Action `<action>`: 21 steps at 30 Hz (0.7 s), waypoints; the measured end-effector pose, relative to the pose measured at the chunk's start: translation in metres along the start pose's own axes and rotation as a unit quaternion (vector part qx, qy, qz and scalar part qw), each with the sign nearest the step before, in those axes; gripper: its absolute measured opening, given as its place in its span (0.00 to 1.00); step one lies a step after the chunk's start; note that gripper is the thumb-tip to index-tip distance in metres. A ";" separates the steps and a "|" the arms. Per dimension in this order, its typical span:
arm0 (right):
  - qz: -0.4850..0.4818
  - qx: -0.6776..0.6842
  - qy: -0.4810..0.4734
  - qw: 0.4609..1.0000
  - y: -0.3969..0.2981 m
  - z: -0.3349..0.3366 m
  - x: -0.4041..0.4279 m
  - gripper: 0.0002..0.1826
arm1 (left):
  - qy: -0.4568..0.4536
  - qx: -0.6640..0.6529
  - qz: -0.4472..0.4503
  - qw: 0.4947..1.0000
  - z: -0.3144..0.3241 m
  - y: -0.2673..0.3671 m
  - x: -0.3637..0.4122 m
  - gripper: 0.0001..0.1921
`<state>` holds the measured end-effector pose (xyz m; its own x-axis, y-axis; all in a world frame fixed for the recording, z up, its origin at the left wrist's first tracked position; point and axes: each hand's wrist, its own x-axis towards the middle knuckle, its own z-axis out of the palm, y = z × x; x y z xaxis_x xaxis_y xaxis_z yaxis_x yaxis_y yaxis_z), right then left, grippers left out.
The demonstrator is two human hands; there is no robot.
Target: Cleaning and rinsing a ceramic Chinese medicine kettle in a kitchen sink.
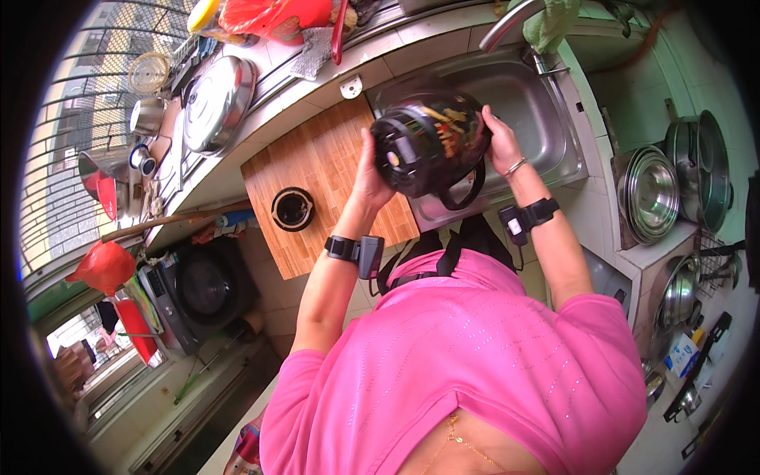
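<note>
Both hands hold a glossy black pot [442, 139] with gold and red decoration and a loop handle on its near side. It is tilted on its side and partly blurred, above the sink's left end and the board's edge. My left hand [373, 175] presses against its left end, where dark ridges and a small pale label show. My right hand [503, 141] grips its right end. What is inside the pot is hidden. A round black lid-like piece [293, 209] with a tan ring lies on the wood-patterned board [326, 160], left of my left hand.
Beyond the stainless steel sink [543, 113] arches a faucet [510, 24] with a green cloth [552, 27]. A metal lid [219, 105] leans on the ledge at the upper left. Nested steel basins [650, 193] stand at right. A dark washing machine [202, 285] is at left.
</note>
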<state>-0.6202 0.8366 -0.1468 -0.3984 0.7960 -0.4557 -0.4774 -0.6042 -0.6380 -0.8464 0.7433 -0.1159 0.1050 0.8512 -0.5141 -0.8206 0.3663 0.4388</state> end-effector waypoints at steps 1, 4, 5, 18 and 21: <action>0.050 0.015 -0.016 0.999 -0.001 -0.027 0.009 0.21 | 0.003 0.056 0.006 0.998 0.012 -0.007 0.012 0.37; 0.136 0.101 -0.017 0.985 0.013 -0.084 0.027 0.20 | 0.081 0.254 -0.001 0.964 0.054 -0.022 0.033 0.33; 0.147 0.108 -0.020 0.983 0.018 -0.095 0.025 0.20 | 0.132 0.352 0.018 0.926 0.082 -0.028 0.031 0.33; 0.207 0.147 -0.081 0.964 0.020 -0.121 -0.001 0.20 | 0.129 0.808 0.069 0.570 0.194 -0.073 0.049 0.34; 0.217 0.151 -0.084 0.961 0.013 -0.127 -0.015 0.20 | 0.097 0.830 0.106 0.539 0.207 -0.087 0.047 0.34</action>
<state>-0.5210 0.8212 -0.2270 -0.7205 0.4644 -0.5150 -0.4323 -0.8815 -0.1901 -0.6536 0.8290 -0.0259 -0.0860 0.9434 -0.3203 0.8470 0.2385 0.4750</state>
